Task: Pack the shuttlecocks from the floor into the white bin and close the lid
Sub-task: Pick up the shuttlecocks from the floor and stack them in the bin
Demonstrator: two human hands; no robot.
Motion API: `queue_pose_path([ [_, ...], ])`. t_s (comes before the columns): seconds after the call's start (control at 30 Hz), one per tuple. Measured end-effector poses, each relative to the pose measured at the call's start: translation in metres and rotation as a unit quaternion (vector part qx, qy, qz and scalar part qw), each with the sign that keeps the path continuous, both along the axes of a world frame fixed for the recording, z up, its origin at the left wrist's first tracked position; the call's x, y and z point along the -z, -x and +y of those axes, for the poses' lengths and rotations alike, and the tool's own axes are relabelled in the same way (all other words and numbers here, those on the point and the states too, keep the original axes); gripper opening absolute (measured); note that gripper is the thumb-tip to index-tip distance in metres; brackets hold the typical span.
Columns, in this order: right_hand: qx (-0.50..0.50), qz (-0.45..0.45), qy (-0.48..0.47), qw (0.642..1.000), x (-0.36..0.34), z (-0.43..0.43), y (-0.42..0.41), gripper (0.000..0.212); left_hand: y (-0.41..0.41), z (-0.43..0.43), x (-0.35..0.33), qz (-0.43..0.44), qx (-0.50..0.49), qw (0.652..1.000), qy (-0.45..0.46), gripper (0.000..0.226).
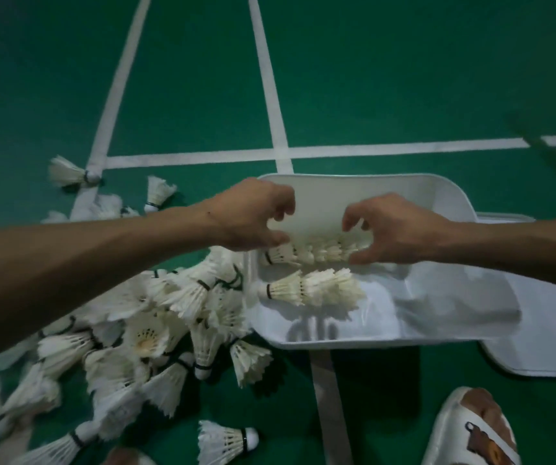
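Note:
The open white bin (337,186) lies on the green court floor. Inside it, a nested stack of shuttlecocks (313,290) rests on its side. A second nested stack (316,251) lies along the far wall. My left hand (253,219) curls over that stack's cork end, thumb touching it. My right hand (397,229) curls over its feather end, thumb beneath and fingers arched above. A big pile of loose shuttlecocks (155,330) covers the floor left of the bin. The white lid (551,350) lies flat to the bin's right.
White court lines (202,159) cross the green floor behind the bin. A few stray shuttlecocks (68,172) lie at the far left, and one (226,443) near the bottom edge. My foot in a white sandal (471,434) stands at the lower right. Crumpled clear plastic (454,297) lines the bin.

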State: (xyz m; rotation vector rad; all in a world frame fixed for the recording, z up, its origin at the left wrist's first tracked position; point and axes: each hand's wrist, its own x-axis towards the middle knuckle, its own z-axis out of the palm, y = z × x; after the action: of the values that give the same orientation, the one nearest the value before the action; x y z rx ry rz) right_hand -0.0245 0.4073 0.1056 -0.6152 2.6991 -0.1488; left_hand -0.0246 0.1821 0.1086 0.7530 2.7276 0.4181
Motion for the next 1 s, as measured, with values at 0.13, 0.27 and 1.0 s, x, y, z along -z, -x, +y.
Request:
queue_pose_path([
  [0.13,-0.042,0.053,0.058,0.996,-0.029,-0.07,0.013,0.045,-0.009,-0.075,-0.014,0.026,-0.094,0.995,-0.033,0.039],
  [0.27,-0.108,0.069,0.095,0.987,-0.035,-0.145,0.028,0.047,-0.004,-0.152,-0.005,-0.012,-0.148,0.987,0.056,0.043],
  [1.0,-0.164,-0.154,-0.055,0.973,0.087,-0.21,0.164,0.068,0.09,-0.116,0.165,-0.164,-0.258,0.941,-0.142,0.073],
])
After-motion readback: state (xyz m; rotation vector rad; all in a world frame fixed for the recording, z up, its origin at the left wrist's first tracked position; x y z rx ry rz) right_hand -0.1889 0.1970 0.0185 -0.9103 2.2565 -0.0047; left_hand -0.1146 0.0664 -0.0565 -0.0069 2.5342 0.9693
